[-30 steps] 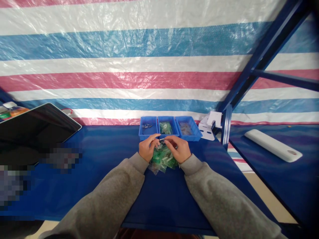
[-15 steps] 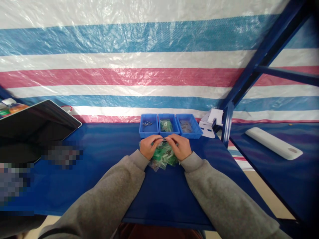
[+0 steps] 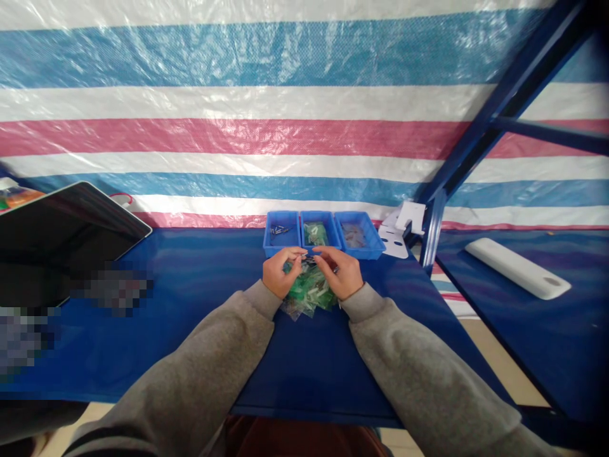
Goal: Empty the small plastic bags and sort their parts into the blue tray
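My left hand (image 3: 280,270) is closed in a pinch, thumb against forefinger, over a pile of clear and green plastic packets (image 3: 311,292). What sits at its fingertips is too small to make out. Facing it, my right hand (image 3: 343,271) is curled with thumb and forefinger slightly apart. Small dark metal pieces (image 3: 310,259) show at its fingertips, and another glint lies in its palm. Just beyond both hands stand three blue bins: the left bin (image 3: 281,251) has several small metal pieces, the middle bin (image 3: 320,219) green packets, the right bin (image 3: 375,244) clear packets.
White cut card pieces (image 3: 394,242) lean by the blue metal frame post (image 3: 432,238). On the left of the blue table (image 3: 190,273) lies a dark flat screen (image 3: 71,235). A white oblong object (image 3: 518,270) rests on the neighbouring table. Striped sheeting (image 3: 285,136) hangs behind.
My hands have drawn slightly apart at the fingertips; before, they met over one small metal piece. The whole view has shifted slightly, with things sitting a little higher.
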Motion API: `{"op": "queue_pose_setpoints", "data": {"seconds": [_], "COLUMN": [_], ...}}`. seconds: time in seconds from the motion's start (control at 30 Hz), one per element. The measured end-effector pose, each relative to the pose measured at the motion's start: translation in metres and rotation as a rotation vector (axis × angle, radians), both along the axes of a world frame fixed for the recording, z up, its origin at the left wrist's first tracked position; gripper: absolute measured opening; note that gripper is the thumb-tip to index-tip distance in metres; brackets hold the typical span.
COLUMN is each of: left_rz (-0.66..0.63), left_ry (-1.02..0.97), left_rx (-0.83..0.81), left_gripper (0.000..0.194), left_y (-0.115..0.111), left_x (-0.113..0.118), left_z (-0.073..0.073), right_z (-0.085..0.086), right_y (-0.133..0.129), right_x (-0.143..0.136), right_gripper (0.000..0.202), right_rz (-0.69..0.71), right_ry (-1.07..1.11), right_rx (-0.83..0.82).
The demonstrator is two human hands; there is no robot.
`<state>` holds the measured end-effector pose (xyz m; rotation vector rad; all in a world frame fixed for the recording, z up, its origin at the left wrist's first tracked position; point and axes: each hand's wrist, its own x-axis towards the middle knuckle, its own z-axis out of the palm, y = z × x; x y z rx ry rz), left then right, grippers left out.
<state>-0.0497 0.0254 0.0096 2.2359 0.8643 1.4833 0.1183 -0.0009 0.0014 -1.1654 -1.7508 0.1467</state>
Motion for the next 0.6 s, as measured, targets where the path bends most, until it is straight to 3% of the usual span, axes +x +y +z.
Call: {"op": "queue_pose_setpoints", "data": {"seconds": [0.43,0.6], "left_rz": [0.04,0.043], "left_ry": [0.072,0.118], "left_rx": [-0.084,0.009], "left_gripper": [0.015,0.023], "left_y": [0.0019,0.0039], "left_x": [0.0001,0.0011], "left_z": [-0.0056,-0.0041], "right_z": [0.0004,0.0009], "right_y": [0.0003,0.0002], "right_x": [-0.0019,-0.002], "right_gripper": [0.023,0.023], "right_rz": [0.012,0.019], "right_ry": [0.015,0.015], "right_rx": [0.045,0.056]}}
